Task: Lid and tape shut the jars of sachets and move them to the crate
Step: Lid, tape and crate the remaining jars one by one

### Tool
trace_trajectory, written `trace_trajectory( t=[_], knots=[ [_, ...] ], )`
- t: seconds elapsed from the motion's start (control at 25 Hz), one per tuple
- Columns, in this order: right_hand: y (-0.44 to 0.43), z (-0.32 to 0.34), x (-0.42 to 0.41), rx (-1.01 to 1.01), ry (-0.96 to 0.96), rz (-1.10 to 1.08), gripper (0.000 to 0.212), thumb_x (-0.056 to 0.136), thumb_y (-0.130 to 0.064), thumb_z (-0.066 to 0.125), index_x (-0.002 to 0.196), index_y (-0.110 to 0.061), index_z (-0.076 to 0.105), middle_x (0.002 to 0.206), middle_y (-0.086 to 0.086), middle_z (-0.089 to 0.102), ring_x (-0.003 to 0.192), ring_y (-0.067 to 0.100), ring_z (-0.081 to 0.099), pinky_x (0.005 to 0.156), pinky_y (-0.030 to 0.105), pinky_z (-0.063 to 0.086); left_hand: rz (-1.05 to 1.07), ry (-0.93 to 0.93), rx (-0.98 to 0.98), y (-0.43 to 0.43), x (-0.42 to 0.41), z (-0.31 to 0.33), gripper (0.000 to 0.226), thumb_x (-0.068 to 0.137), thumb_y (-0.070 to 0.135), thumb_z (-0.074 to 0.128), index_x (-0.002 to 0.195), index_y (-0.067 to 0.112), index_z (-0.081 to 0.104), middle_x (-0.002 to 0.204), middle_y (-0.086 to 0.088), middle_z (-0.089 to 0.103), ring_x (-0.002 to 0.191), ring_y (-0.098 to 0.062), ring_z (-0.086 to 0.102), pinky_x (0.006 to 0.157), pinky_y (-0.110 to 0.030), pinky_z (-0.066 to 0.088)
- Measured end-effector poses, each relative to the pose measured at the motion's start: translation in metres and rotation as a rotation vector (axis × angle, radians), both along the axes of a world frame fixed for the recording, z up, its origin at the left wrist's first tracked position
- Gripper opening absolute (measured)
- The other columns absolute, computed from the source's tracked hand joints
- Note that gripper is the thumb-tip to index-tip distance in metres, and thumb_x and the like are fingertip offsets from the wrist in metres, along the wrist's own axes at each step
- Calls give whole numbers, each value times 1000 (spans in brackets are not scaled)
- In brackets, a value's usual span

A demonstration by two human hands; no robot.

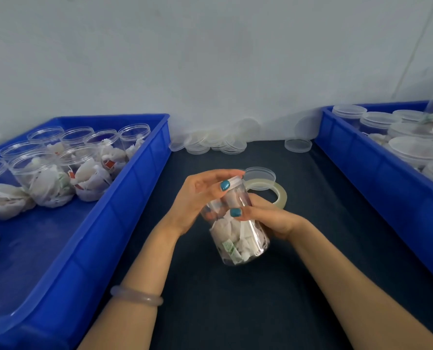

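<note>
Head camera looking down: we're at the lidding step, I reckon. The clear plastic jar [238,238] stuffed with white sachets is in the middle over the dark table [235,311], tilted with its top leaning away. I can't tell if its base touches the cloth.

The left hand [200,198] has fingers and thumb curled round the translucent lid [233,181] sitting on the jar's mouth. The right hand [266,218] grips the jar's body from the other side.

Whether the lid is fully seated is hard to say. Next move probably calls for twisting or pressing it tight, then reaching for the roll of clear tape [281,195] lying just behind the jar.

After taping, it likely goes into the blue plastic crate on the right [362,157], where the lidded jars are. The blue plastic crate on the left [139,178] holds open ones.
</note>
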State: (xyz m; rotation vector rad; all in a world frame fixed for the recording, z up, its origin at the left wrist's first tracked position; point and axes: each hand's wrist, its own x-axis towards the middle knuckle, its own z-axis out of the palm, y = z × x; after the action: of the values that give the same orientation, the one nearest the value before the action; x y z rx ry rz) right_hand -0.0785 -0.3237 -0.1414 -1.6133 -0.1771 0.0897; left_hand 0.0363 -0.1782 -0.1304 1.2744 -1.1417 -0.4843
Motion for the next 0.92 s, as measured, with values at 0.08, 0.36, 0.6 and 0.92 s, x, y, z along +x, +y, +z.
trace_trajectory(
  t=[0.08,0.36,0.6,0.92],
  knots=[
    [-6,8,1,-157,-34,-93,43,76,-45,69,113,-25,62,106,-9,73,103,11,69,85,22,53,60,-5,-55,1,0,3,35,85,34,65,117,22,73,122,0,71,115,-20,66,94,-32,54],
    [-88,-1,-21,-978,225,-499,40,75,-44,82,109,-37,64,114,-14,60,110,9,49,92,32,46,530,-493,-40,-8,-9,0,37,75,34,82,109,18,75,121,5,67,118,-10,58,101,-19,44],
    [-83,-13,-15,-1240,40,-507,18,86,-35,73,100,-39,63,115,-12,51,108,11,34,92,27,29,730,-884,-14,-14,-9,-8,47,88,55,60,115,19,72,127,-3,59,118,-11,45,102,-17,36],
    [-59,17,-24,-169,-161,-608,36,94,-39,52,73,-10,57,58,1,39,53,11,35,54,21,35,804,-898,-108,-16,-15,-9,31,94,34,57,117,17,70,117,4,67,113,-15,58,97,-41,47]
  ],
)
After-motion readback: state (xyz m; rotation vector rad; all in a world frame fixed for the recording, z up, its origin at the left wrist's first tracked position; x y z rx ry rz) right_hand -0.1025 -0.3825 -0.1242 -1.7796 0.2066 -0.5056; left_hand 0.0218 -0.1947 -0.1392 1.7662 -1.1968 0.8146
